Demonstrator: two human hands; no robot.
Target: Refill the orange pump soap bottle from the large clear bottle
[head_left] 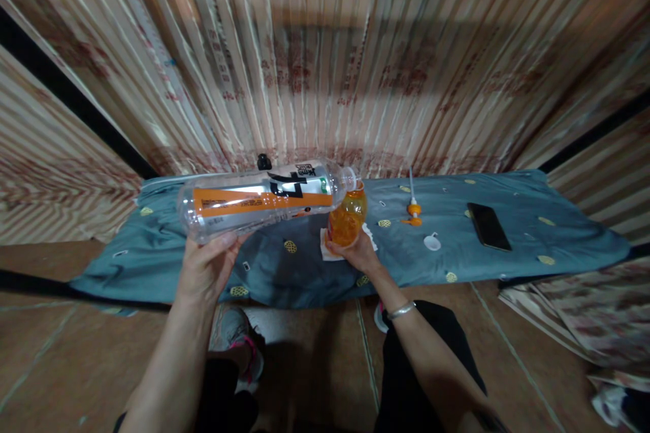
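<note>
In my left hand lies a large clear plastic bottle with a silver and orange label, gripped near its base. It is tipped almost level, its uncapped neck pointing right. That neck meets the mouth of a small orange translucent bottle, which my right hand grips low down. Whether liquid is flowing cannot be made out. Beneath the orange bottle is a white tissue. To the right, an orange pump head with a pale tube lies on the cloth.
A teal patterned cloth covers the long surface in front of me. On it lie a small white funnel-like piece and a black phone. A small black object is at the back edge. Striped curtains hang behind.
</note>
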